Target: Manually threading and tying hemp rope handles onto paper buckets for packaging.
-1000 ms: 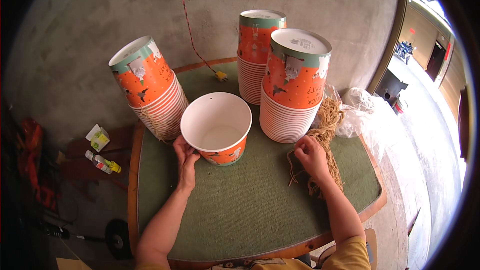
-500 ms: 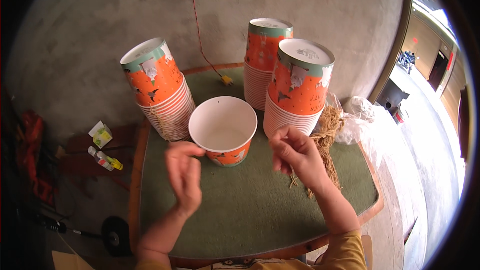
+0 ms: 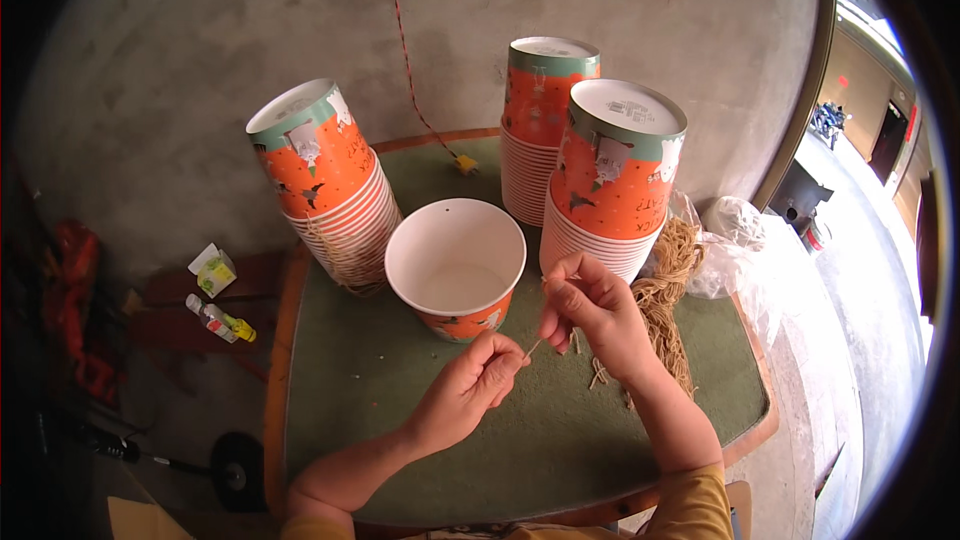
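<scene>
A short piece of twine stretches between my two hands in front of the paper bucket. My left hand pinches one end between thumb and fingers. Just right of it and a little higher, my right hand has its fingers closed on the other end. Behind them the paper bucket stands upright, white inside and orange with printed figures outside. A small dark hole shows near its far rim. Beside my right hand lies a bundle of tan twine, with loose ends on the table.
Upside-down bucket stacks stand at the left, back and right of the green table. Twine strands hang on the left stack. A plug lies behind. Clear plastic bags sit at the right edge.
My left hand has moved right, toward my right hand, and the twine now shows between them. My right hand stays in nearly the same place. The whole view has shifted slightly.
</scene>
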Motion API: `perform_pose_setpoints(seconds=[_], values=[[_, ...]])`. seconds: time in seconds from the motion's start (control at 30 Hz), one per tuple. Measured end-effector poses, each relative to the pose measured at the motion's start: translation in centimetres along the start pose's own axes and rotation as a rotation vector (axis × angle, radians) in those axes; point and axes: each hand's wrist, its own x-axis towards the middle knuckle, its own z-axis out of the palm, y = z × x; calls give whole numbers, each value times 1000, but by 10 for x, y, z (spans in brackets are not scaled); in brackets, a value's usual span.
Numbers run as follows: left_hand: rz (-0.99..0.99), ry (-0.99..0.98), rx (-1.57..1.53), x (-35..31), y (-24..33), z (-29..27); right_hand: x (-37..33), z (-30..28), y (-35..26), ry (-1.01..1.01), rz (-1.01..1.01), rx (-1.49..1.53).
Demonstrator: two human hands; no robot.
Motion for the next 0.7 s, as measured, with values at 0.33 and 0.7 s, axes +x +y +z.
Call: perform_pose_setpoints(seconds=[0.33,0.7], values=[[-10,39,717,-9,8,-27,-2,2,17,94,-89,-1214],[24,84,677,-8,11,-31,-10,40,15,-289,106,-464]])
